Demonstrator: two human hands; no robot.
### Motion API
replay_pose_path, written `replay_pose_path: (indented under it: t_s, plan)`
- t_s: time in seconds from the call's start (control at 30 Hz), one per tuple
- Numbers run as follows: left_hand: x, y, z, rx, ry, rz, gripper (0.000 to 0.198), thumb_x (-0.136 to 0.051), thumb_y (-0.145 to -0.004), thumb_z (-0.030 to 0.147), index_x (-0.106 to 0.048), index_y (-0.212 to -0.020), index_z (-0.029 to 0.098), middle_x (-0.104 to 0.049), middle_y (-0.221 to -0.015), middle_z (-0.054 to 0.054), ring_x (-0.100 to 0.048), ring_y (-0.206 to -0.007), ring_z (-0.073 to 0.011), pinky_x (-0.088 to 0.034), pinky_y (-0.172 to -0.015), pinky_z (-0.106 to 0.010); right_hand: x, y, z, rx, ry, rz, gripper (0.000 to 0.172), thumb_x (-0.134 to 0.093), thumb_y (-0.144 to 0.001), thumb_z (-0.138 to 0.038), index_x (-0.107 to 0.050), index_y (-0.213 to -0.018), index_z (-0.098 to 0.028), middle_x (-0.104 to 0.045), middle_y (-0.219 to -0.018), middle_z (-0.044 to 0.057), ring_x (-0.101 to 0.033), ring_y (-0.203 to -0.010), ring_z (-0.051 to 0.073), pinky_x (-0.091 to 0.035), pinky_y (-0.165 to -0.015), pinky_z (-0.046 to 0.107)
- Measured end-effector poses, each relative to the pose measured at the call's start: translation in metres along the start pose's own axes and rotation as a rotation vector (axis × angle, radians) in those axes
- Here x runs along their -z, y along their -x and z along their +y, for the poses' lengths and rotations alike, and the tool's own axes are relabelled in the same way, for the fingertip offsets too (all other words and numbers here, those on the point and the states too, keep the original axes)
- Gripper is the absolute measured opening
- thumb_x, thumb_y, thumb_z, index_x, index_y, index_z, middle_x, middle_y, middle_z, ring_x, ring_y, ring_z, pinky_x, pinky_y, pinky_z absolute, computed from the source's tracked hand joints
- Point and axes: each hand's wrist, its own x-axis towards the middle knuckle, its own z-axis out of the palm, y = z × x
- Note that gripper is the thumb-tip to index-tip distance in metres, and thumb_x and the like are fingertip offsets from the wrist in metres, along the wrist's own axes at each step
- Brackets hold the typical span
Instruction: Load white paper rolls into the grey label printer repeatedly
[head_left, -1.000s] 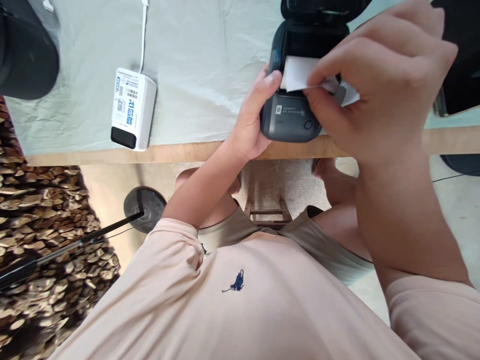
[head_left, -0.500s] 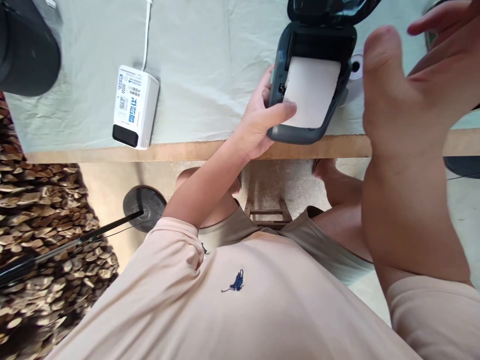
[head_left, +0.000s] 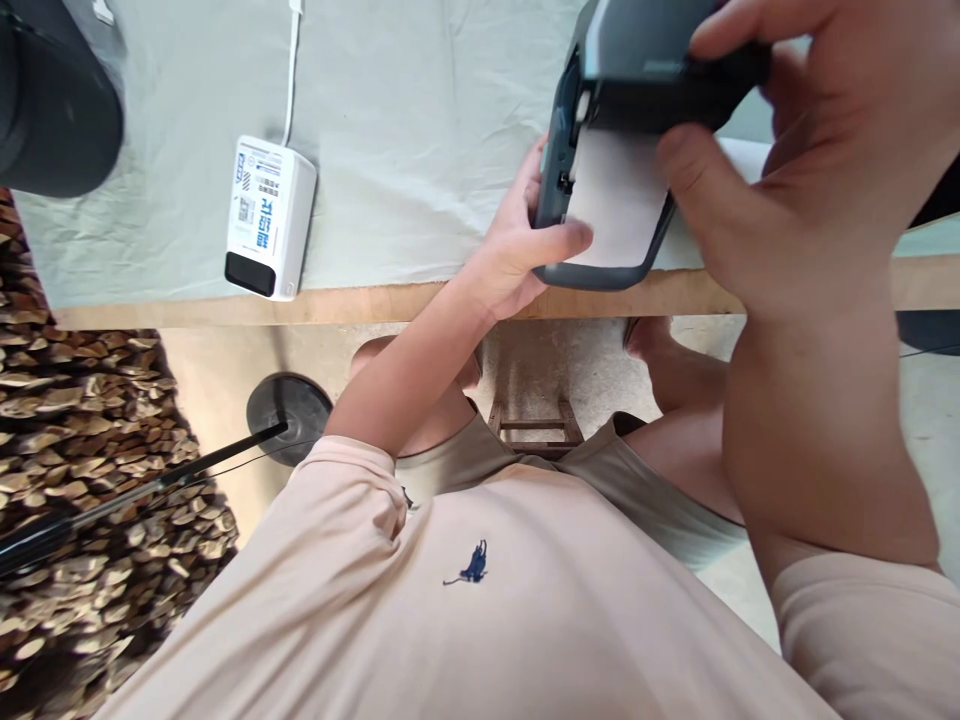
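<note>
A dark grey portable label printer [head_left: 607, 275] is held over the table's near edge, its lid [head_left: 645, 50] partly lowered over the paper bay. White paper [head_left: 619, 200] fills the lower part of the bay. My left hand [head_left: 529, 245] wraps round the printer's left side, with the thumb lying on the paper. On the right, my right hand [head_left: 795, 140] grips the lid, fingers over its top and thumb near its lower edge. Something white on the table behind the right hand is mostly hidden.
A white power bank [head_left: 270, 215] with a printed label and a white cable [head_left: 292, 80] lies on the cloth-covered table [head_left: 397, 130]. At the back left stands a black object [head_left: 56, 110]. Below are a round stand base [head_left: 289, 415] and stacked firewood [head_left: 82, 420].
My right hand has moved left from beside the printer and taken hold of the lid. The lid has swung down from wide open to partly closed. The left hand stays put.
</note>
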Motion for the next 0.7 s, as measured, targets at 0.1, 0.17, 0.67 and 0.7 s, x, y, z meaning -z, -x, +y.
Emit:
replay_pose_path:
  t_s: [0.1,0.17,0.67,0.7]
  plan:
    - [0.002,-0.001,0.000,-0.012,0.068,-0.022,0.052,-0.040,-0.063,0.003,-0.026,-0.109,0.024,-0.050,-0.076,0.005,-0.054,-0.078,-0.0086,-0.040,-0.069,-0.020,-0.003,0.001,0.004,0.140,0.238,-0.067,0.033,-0.036,-0.067,-0.035,-0.052,-0.090,-0.018,-0.040,-0.104,-0.006,-0.038,-0.103,-0.005,-0.034,-0.093,0.012]
    - [0.001,-0.001,0.003,-0.011,0.141,-0.054,0.050,-0.035,-0.064,0.001,-0.028,-0.107,0.025,-0.051,-0.077,0.005,-0.053,-0.083,-0.0095,-0.041,-0.070,-0.022,-0.006,0.001,0.007,0.123,0.203,-0.042,0.034,-0.035,-0.068,-0.035,-0.052,-0.091,-0.017,-0.040,-0.103,-0.005,-0.038,-0.103,-0.004,-0.035,-0.091,0.011]
    - [-0.002,0.001,0.006,0.072,0.115,0.057,0.023,-0.037,-0.068,0.019,-0.044,-0.089,0.020,-0.055,-0.080,0.000,-0.050,-0.089,-0.0180,-0.041,-0.070,-0.026,-0.015,0.005,0.002,0.032,0.045,-0.211,0.052,-0.040,-0.066,-0.036,-0.024,-0.113,-0.019,-0.026,-0.114,-0.003,-0.030,-0.092,-0.009,-0.028,-0.061,-0.001]
    - [-0.003,0.002,0.008,0.060,0.127,0.033,0.021,-0.039,-0.067,0.019,-0.045,-0.086,0.020,-0.055,-0.078,0.000,-0.051,-0.085,-0.0172,-0.041,-0.069,-0.026,-0.015,0.005,0.003,0.044,0.069,-0.196,0.053,-0.041,-0.065,-0.036,-0.024,-0.112,-0.018,-0.026,-0.114,-0.002,-0.030,-0.092,-0.008,-0.028,-0.059,0.000]
